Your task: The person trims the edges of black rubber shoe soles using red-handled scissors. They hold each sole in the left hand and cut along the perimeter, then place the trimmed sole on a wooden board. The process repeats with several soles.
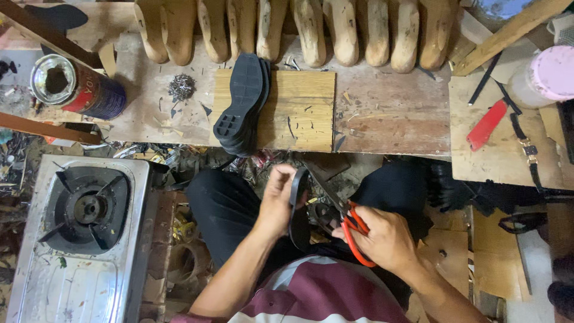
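Observation:
My left hand grips a black rubber shoe sole on edge above my lap. My right hand holds red-handled scissors, fingers through the loops. Their dark blades reach up-left against the sole's rim. On the wooden bench ahead, a stack of black soles lies on a pale wooden board.
A row of wooden shoe lasts lines the bench's far edge. An open tin can lies at left, a single-burner gas stove lower left. A red knife and pink-lidded jar sit at right. Scraps litter the floor.

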`<state>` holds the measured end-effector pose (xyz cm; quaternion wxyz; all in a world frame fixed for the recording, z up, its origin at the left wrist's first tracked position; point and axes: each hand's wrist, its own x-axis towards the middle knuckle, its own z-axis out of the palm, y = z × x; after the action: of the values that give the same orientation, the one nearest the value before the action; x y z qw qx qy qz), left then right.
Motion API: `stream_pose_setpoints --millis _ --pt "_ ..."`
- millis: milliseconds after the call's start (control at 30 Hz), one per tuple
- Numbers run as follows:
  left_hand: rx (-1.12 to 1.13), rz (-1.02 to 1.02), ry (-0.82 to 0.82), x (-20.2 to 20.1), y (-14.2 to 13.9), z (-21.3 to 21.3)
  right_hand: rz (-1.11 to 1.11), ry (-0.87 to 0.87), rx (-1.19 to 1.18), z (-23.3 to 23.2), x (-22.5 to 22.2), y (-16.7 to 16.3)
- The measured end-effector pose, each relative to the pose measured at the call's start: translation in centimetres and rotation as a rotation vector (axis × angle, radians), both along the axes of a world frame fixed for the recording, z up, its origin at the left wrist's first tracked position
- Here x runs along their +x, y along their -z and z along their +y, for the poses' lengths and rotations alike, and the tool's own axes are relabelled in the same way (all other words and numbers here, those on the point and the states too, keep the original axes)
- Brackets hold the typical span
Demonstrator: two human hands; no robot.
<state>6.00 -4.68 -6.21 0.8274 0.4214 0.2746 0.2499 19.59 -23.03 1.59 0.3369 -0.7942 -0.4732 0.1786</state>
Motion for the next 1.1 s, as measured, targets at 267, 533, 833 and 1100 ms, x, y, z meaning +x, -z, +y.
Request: stream_pose_setpoints --millis 267,533,833,1100 --pt "-0.011 0.029 0.094 0.2 -0.4 -2.5 -0.117 0.036 0.003 1.6 -0.8 -0.1" --pt "-0.795 -0.523 0.113 -0.8 -0.8 0.7 0.082 0.021 0.105 0.9 -1.0 1.1" --pt "-0.825 -0.872 0.203 0.0 -3.5 1.0 0.708 0.122 -0.07 -0.1 0.0 4.1" --pt "-0.342 -0.247 -0.198 -0.7 -4.1 1.5 0.712 0.364 0.13 -0.8 -0.5 5.7"
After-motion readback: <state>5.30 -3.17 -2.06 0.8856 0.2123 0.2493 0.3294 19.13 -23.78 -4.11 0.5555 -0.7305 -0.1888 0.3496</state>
